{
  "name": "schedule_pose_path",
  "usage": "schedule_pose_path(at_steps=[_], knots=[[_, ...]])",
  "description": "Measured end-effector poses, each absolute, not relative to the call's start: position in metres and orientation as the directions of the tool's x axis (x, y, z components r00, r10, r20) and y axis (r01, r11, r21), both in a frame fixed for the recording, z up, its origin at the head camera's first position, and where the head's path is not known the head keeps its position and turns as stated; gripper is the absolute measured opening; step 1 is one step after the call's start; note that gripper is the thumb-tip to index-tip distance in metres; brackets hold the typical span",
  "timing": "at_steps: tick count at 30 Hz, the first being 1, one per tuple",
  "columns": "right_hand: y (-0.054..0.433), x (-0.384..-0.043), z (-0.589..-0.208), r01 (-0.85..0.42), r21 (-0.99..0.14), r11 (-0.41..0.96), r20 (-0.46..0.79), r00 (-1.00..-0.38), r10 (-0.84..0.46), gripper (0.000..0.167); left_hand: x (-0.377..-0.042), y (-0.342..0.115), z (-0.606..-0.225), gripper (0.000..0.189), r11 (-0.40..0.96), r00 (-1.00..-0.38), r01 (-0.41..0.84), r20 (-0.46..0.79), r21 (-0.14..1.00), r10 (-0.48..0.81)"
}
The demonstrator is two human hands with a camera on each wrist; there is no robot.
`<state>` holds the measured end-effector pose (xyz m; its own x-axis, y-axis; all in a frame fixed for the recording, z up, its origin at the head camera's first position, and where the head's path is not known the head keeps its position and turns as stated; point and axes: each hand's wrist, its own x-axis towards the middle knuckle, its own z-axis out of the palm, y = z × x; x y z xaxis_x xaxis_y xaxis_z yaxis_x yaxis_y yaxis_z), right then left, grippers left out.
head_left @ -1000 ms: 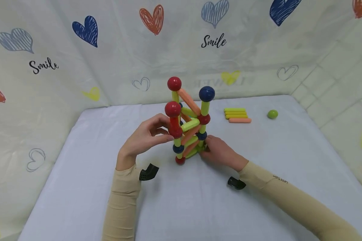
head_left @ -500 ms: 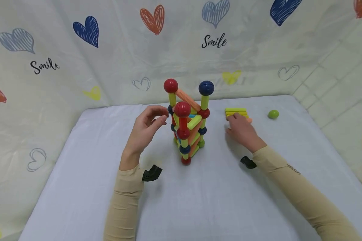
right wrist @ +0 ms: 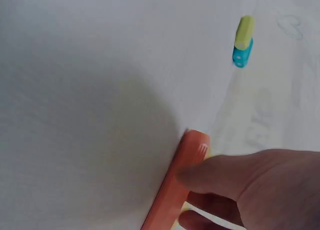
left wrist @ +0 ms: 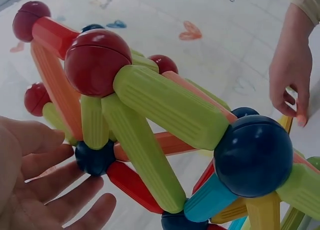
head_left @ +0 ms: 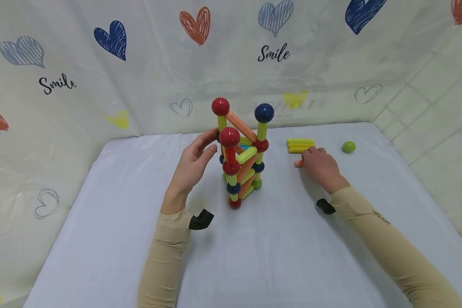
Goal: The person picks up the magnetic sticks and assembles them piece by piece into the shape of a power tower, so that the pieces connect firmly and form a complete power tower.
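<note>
A tower of magnetic sticks and balls [head_left: 247,155] stands upright on the white cloth, in green, orange, red and blue. My left hand [head_left: 194,164] is at its left side, fingers extended. In the left wrist view, the fingertips of this left hand [left wrist: 55,180] are right at a dark blue ball [left wrist: 95,158]. To the right of the tower, my right hand [head_left: 323,169] pinches an orange stick [head_left: 299,163], mostly hidden under the fingers. The right wrist view shows the thumb across this orange stick [right wrist: 177,182].
Several yellow and yellow-green sticks [head_left: 300,145] lie side by side just behind the right hand. Farther right sits a green ball [head_left: 348,146]. A white cloth [head_left: 273,256] covers the table, with a heart-printed backdrop [head_left: 231,68] behind it.
My right hand has left the tower's base, moved right to the loose sticks and drawn the orange one toward me. The left hand drew away from the tower, then came back against its left side.
</note>
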<state>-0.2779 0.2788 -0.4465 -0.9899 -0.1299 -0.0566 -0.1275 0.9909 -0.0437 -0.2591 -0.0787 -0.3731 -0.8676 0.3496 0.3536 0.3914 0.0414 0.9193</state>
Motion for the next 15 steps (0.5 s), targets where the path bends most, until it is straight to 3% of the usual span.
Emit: schedule_pose_path(at_steps=[4,6,8,11,13,15], knots=[[0.266,-0.271,-0.445,-0.24,-0.022,0.971,-0.133,-0.962,-0.24,0.018,-0.26,-0.078,-0.375,0.044,0.066,-0.868,0.406,0.362,0.912,0.34],[0.252,-0.261,-0.443,-0.331,-0.08,0.94,-0.171,-0.925,-0.34,0.019,-0.26,-0.079,-0.376,0.043,0.078,-0.873,0.405,0.36,0.911,0.331],[0.237,-0.247,-0.44,-0.446,-0.184,0.876,-0.198,-0.856,-0.478,0.016,-0.26,-0.078,-0.376,0.043,0.081,-0.875,0.403,0.358,0.911,0.327],[0.21,-0.225,-0.437,-0.592,-0.365,0.719,-0.199,-0.705,-0.681,0.014,-0.261,-0.078,-0.376,0.045,0.066,-0.874,0.395,0.353,0.916,0.334],[0.192,-0.212,-0.436,-0.647,-0.464,0.606,-0.183,-0.599,-0.78,0.02,-0.262,-0.077,-0.377,0.047,0.042,-0.869,0.387,0.349,0.921,0.351],[0.175,-0.202,-0.436,-0.657,-0.538,0.528,-0.161,-0.535,-0.83,0.022,-0.264,-0.077,-0.378,0.048,0.02,-0.861,0.379,0.345,0.925,0.373]])
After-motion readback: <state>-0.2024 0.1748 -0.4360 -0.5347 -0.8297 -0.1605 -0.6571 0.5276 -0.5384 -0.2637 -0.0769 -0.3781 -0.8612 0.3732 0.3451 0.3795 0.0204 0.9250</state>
